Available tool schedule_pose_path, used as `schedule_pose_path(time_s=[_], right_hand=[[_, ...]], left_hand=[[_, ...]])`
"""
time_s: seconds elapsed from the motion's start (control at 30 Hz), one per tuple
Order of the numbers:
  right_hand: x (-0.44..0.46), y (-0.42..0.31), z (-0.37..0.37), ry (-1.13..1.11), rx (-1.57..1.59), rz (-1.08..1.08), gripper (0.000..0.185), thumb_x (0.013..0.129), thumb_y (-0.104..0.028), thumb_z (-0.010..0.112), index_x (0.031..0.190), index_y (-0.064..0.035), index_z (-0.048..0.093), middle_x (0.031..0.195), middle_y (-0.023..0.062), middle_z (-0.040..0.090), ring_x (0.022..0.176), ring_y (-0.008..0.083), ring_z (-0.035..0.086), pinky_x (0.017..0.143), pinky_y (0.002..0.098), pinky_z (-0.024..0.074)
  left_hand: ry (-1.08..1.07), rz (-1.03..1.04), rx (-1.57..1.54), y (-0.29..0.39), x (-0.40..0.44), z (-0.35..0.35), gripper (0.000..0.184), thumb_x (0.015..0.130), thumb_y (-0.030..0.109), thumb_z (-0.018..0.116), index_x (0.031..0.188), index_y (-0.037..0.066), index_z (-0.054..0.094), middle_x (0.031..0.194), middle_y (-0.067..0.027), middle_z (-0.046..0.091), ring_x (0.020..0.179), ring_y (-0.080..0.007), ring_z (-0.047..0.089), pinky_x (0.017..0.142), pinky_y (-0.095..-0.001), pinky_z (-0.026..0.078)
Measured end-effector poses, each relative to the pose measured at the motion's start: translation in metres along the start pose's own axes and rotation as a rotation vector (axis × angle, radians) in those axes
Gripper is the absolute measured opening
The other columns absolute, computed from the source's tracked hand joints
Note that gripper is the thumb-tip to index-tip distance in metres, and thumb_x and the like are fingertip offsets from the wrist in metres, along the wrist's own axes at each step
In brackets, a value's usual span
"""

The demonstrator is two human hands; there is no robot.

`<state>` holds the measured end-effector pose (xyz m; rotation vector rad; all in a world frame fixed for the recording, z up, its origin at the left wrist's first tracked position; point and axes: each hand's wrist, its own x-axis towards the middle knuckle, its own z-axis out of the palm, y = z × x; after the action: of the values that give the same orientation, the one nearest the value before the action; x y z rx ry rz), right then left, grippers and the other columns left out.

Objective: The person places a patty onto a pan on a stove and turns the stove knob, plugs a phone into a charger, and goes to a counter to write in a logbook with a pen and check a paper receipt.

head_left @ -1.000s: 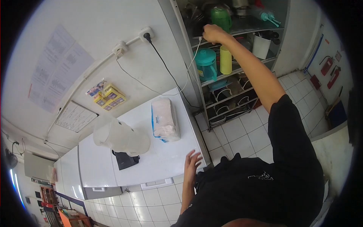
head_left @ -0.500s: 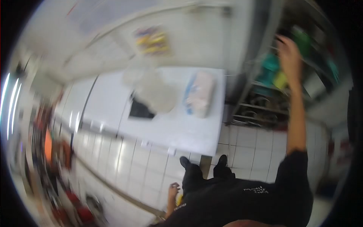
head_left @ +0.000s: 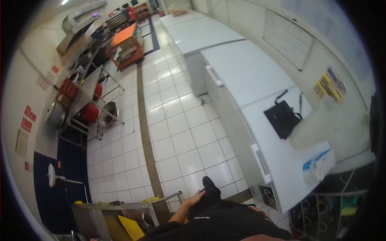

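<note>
My left hand (head_left: 196, 198) hangs low beside my black trouser leg, its fingers loosely stretched and nothing visible in it. Of my right hand only a small patch of skin (head_left: 254, 208) shows at the edge of my black shirt; its fingers and anything in them are hidden. On the white freezer top to the right lie a black bag (head_left: 282, 118) with straps and a blue-and-white plastic pack (head_left: 319, 162). A large translucent container (head_left: 335, 122) stands beside them by the wall.
A metal-edged counter (head_left: 116, 205) with a yellow board (head_left: 130, 227) is at lower left. A tiled floor (head_left: 181, 132) runs ahead between the freezers and a steel table (head_left: 86, 90). An orange-topped cart (head_left: 124, 36) stands farther off. A shelf rack (head_left: 321, 213) is at lower right.
The view has swung left, from the shelf rack to the aisle. My right hand, earlier reaching into the rack beside the green jug, is now mostly hidden by my body. My left hand hangs near my leg.
</note>
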<state>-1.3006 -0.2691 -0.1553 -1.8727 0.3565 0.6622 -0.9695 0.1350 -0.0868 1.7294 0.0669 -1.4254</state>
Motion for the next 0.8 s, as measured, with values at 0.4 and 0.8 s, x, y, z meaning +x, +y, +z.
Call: schedule_pose_path(time_s=[0.4,0.8], right_hand=[[0.372,-0.237,-0.063,-0.287,-0.372,0.485,0.083,0.103,-0.069,0.047,0.15,-0.0007,0.055,0.142,0.0301,0.063,0.127,0.0455,0.065,0.111,0.052,0.0474],[0.685,-0.61,-0.171,-0.475,0.235,0.271,0.058,0.099,-0.015,0.07,0.153,-0.005,0.052,0.119,0.0136,0.069,0.094,0.0206,0.07,0.078,0.0356,0.0613]], left_hand=[[-0.042,-0.047,0.03,0.057,0.003,-0.234,0.102,0.098,0.071,0.059,0.17,0.008,0.024,0.164,-0.0207,0.045,0.144,-0.0369,0.051,0.11,-0.056,0.048],[1.106,0.524,-0.164,0.258,0.038,-0.717,0.037,0.108,0.028,0.062,0.132,0.001,0.063,0.132,-0.0192,0.071,0.114,-0.0257,0.068,0.098,-0.0362,0.053]])
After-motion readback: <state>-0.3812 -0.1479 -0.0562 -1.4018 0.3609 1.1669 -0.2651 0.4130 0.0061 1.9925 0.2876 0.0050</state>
